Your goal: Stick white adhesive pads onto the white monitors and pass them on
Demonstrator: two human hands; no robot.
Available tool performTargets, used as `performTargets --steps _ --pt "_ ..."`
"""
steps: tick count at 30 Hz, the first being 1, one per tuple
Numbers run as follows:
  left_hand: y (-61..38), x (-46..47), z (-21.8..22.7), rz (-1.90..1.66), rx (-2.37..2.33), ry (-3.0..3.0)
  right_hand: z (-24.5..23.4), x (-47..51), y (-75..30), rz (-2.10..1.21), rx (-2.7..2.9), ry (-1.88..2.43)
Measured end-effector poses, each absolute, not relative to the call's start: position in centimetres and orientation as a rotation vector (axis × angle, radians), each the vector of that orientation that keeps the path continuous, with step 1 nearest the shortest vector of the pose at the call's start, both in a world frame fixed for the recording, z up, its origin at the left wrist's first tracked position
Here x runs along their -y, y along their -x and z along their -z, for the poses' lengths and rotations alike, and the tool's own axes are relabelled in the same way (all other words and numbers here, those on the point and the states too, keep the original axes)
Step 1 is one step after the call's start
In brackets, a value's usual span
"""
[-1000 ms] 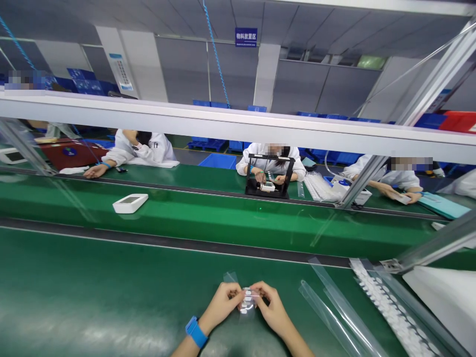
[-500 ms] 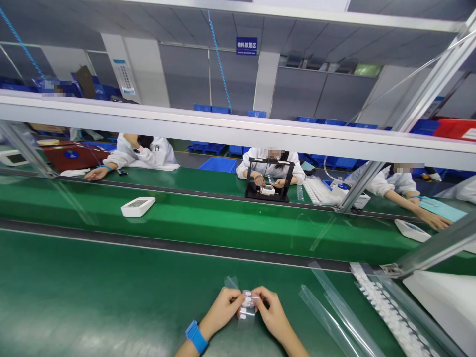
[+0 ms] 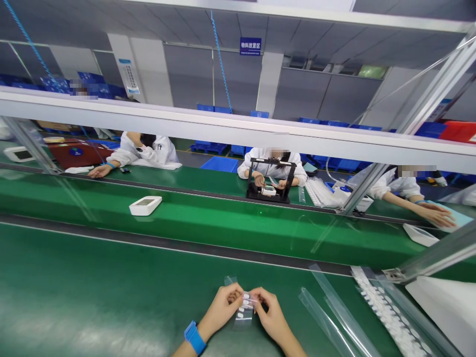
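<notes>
Between my two hands is a short clear plastic strip [image 3: 243, 322] bearing several small white pads. My left hand [image 3: 217, 311], with a blue band [image 3: 195, 338] at the wrist, pinches the strip's left edge. At the upper right edge, the thumb and fingers of my right hand [image 3: 271, 315] are closed on the same strip. A bit of clear film [image 3: 230, 280] shows just beyond my left fingers. My fingertips partly cover the pads.
Long clear strips [image 3: 330, 312] and a row of white pads [image 3: 386, 310] lie to my right, near a white sheet [image 3: 444, 307]. Ahead, white devices [image 3: 146, 206] ride a green conveyor [image 3: 208, 223]. Co-workers sit beyond it. A metal post [image 3: 439, 248] stands at right.
The strip has tilted slightly and shifted a little left, still pinched by both hands. The white devices on the conveyor have moved slightly right. The right co-worker's hand has shifted over the light blue sheet.
</notes>
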State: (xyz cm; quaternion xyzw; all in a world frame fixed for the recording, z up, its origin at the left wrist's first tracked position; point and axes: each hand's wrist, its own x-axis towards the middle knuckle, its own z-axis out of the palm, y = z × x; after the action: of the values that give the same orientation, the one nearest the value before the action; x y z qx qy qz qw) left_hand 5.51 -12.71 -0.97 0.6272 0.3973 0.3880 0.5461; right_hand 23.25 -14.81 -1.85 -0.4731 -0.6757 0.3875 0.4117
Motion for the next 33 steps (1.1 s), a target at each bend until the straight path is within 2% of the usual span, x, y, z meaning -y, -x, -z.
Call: performTargets --steps 33 --pt "-5.34 12.94 0.63 -0.942 -0.961 -1.481 1.11 14.85 -23.22 -0.984 1.785 1.215"
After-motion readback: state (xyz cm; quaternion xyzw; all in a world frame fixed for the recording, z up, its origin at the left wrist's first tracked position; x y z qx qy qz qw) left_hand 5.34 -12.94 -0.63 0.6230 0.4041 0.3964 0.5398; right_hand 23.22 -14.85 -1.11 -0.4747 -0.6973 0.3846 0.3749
